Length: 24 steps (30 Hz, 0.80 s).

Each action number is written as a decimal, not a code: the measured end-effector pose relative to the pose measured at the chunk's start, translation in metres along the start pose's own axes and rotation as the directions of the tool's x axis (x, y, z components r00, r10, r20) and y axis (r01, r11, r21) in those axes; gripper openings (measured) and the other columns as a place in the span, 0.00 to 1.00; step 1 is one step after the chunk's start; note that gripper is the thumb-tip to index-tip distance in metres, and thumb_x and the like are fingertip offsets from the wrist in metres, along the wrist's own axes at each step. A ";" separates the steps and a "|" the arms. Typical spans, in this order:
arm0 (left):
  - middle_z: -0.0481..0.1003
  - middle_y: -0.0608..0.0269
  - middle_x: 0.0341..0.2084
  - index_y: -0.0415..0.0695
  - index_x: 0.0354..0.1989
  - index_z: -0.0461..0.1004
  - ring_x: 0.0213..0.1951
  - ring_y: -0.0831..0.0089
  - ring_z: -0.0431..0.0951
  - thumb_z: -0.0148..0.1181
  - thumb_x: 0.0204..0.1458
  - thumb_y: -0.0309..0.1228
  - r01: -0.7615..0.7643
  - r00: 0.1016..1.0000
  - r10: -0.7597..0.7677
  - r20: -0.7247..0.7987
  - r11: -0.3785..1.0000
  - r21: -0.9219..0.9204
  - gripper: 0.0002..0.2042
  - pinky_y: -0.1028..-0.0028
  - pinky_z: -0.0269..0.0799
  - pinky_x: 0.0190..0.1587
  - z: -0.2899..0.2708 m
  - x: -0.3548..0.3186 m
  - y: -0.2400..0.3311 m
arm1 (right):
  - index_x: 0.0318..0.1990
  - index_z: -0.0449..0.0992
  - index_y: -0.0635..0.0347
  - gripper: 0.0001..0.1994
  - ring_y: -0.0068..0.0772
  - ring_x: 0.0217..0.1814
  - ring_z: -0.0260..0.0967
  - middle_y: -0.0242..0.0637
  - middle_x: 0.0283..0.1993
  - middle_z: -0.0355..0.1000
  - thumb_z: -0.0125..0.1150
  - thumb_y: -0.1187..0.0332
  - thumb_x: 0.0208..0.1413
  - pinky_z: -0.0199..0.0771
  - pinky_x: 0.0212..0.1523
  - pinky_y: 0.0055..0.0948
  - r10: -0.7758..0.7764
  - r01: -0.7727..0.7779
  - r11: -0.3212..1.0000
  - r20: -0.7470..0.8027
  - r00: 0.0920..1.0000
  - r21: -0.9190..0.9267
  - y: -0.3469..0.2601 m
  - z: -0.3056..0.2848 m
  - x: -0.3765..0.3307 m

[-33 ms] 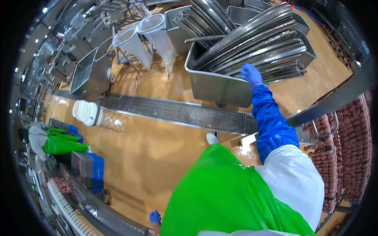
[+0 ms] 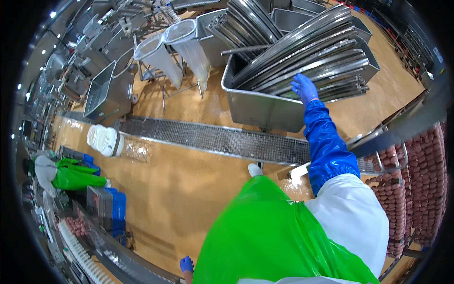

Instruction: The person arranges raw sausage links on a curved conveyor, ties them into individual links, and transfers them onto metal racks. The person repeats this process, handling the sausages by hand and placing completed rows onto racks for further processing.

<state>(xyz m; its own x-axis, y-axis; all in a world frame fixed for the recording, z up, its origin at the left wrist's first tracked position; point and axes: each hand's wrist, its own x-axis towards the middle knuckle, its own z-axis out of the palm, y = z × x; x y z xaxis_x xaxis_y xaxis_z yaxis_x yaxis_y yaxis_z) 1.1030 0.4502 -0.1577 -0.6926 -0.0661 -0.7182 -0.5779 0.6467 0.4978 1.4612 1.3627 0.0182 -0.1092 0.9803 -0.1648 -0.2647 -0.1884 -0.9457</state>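
My right hand [image 2: 305, 89], in a blue glove, reaches forward over the near rim of a grey metal bin [image 2: 267, 111]. Its fingers are spread against or just above a bundle of long shiny metal sticks [image 2: 307, 57] that lean out of the bin; whether they touch is hard to tell. A blue sleeve cover [image 2: 328, 142] wraps that forearm. Low in the picture, my left hand [image 2: 187, 264] hangs beside my green apron [image 2: 265, 232], gloved in blue, its fingers curled with nothing visible in them.
A rack hung with linked sausages [image 2: 425, 175] stands close on my right, its metal handle [image 2: 395, 168] jutting out. A drain grate [image 2: 208, 138] crosses the floor. White buckets [image 2: 105, 139], bag-lined stands [image 2: 187, 52] and a metal tub [image 2: 101, 90] lie left. Another person [image 2: 71, 175] works far left.
My right hand has shifted slightly to the right along the sticks. The rack's handle at the right sits slightly lower in view. My left hand stays low at my side.
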 end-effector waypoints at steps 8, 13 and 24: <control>0.73 0.63 0.24 0.41 0.36 0.71 0.25 0.74 0.73 0.58 0.52 0.36 -0.012 1.000 0.010 0.010 0.989 0.150 0.11 0.74 0.66 0.22 0.071 0.002 0.125 | 0.62 0.61 0.59 0.22 0.43 0.60 0.64 0.42 0.60 0.63 0.51 0.62 0.62 0.68 0.56 0.37 -0.195 0.211 0.970 -0.133 0.972 0.123 -0.077 -0.004 0.200; 0.72 0.64 0.22 0.42 0.35 0.72 0.24 0.75 0.72 0.55 0.54 0.36 -0.286 0.958 0.287 0.027 0.934 0.212 0.10 0.74 0.67 0.23 0.124 -0.011 0.253 | 0.56 0.66 0.69 0.26 0.39 0.49 0.71 0.47 0.48 0.72 0.61 0.61 0.55 0.70 0.50 0.34 -0.595 0.398 0.785 -0.397 0.699 -0.475 -0.084 -0.046 0.327; 0.69 0.48 0.42 0.51 0.51 0.67 0.43 0.54 0.69 0.52 0.55 0.46 -0.172 0.985 0.163 0.063 0.842 0.512 0.19 0.58 0.69 0.41 0.123 -0.002 0.261 | 0.56 0.69 0.65 0.32 0.52 0.61 0.63 0.56 0.57 0.66 0.59 0.49 0.48 0.60 0.61 0.41 -0.953 -0.201 0.085 -0.138 0.269 -0.976 -0.327 -0.163 0.326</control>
<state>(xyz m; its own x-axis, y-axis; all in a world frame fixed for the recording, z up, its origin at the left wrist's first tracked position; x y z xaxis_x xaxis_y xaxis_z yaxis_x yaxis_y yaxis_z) 1.0062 0.7127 -0.0861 -0.7491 0.0881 -0.6566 -0.1463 0.9446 0.2936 1.6685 1.7541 0.2282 0.3556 0.4512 0.8185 0.9345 -0.1549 -0.3206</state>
